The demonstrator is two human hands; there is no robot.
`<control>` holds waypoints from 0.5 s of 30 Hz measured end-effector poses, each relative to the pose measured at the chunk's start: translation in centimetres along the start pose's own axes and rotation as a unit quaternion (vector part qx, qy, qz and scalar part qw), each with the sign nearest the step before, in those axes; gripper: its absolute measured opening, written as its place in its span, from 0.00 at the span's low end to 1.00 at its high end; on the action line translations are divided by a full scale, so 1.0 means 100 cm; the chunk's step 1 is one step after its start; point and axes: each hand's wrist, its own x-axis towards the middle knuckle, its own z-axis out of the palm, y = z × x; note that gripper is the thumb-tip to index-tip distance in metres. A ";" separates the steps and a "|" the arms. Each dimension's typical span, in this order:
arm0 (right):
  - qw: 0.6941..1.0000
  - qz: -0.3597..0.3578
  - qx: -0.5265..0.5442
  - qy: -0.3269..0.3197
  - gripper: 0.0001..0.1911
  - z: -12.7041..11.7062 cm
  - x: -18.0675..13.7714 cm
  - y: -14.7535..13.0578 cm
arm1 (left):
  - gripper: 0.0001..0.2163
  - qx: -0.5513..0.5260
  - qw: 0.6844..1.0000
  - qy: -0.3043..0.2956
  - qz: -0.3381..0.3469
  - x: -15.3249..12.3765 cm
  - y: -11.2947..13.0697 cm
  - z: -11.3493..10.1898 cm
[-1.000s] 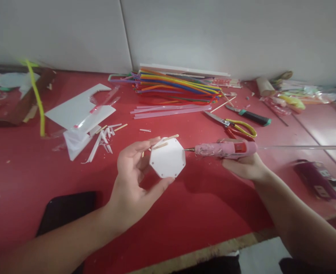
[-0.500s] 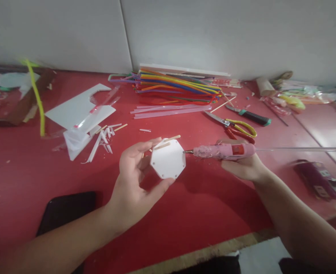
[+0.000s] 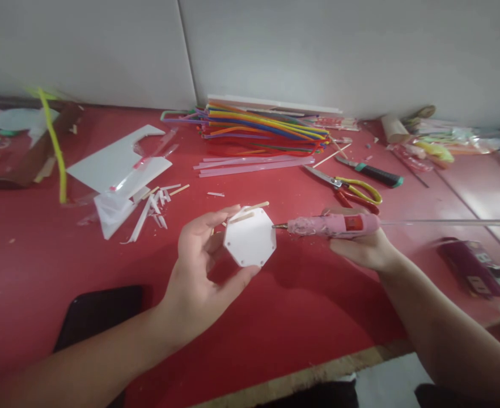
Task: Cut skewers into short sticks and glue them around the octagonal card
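My left hand (image 3: 199, 266) pinches a white hexagon piece (image 3: 250, 238) between thumb and fingers, a little above the red table (image 3: 309, 317). Thin wooden sticks (image 3: 250, 211) poke out behind the hexagon's upper edge. My right hand (image 3: 363, 246) grips a pink glue gun (image 3: 335, 224) held level, with its metal nozzle at the hexagon's right corner. A clear glue stick (image 3: 445, 221) juts out of the gun's rear toward the right.
Coloured straws (image 3: 267, 129) lie piled by the wall. Scissors (image 3: 347, 190) and a green-handled knife (image 3: 373, 173) sit beyond the gun. White sheet scraps (image 3: 118, 164) lie at left, a power strip (image 3: 473, 266) at right, and a dark object (image 3: 101, 311) under my left forearm.
The glue gun nozzle has shifted very slightly along the hexagon's right corner. Both hands otherwise hold nearly the same pose.
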 end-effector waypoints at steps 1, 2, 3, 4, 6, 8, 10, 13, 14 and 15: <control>1.000 0.002 -0.005 0.003 0.09 0.000 0.000 -0.001 | 0.30 -0.001 1.000 0.000 0.002 0.000 0.000 0.000; 1.000 0.004 -0.008 0.005 0.09 0.000 0.000 -0.001 | 0.29 -0.001 1.000 -0.001 0.005 0.000 0.000 0.000; 1.000 0.005 -0.012 0.008 0.08 0.000 0.001 -0.002 | 0.29 -0.002 1.000 -0.001 0.006 0.000 0.000 0.000; 1.000 0.006 -0.016 0.009 0.08 0.001 0.001 -0.003 | 0.29 -0.002 1.000 -0.001 0.005 -0.001 0.000 0.000; 1.000 0.006 -0.023 0.011 0.08 0.001 0.001 -0.003 | 0.29 0.000 1.000 -0.001 0.005 -0.001 -0.001 -0.001; 1.000 0.006 -0.029 0.011 0.08 0.001 0.002 -0.003 | 0.29 0.008 1.000 -0.001 0.007 -0.002 -0.002 -0.001; 0.999 0.008 -0.033 0.011 0.08 0.001 0.002 -0.002 | 0.30 0.018 1.000 0.001 0.009 -0.002 -0.003 -0.001; 0.999 0.012 -0.036 0.006 0.08 0.001 0.002 -0.002 | 0.30 0.023 1.000 0.005 0.007 -0.001 -0.003 -0.001; 0.999 0.012 -0.038 0.007 0.07 0.002 0.002 -0.003 | 0.30 0.025 1.000 0.005 0.006 -0.001 -0.004 -0.001; 0.999 0.012 -0.041 0.009 0.07 0.002 0.002 -0.003 | 0.30 0.028 1.000 0.006 0.006 -0.001 -0.004 -0.002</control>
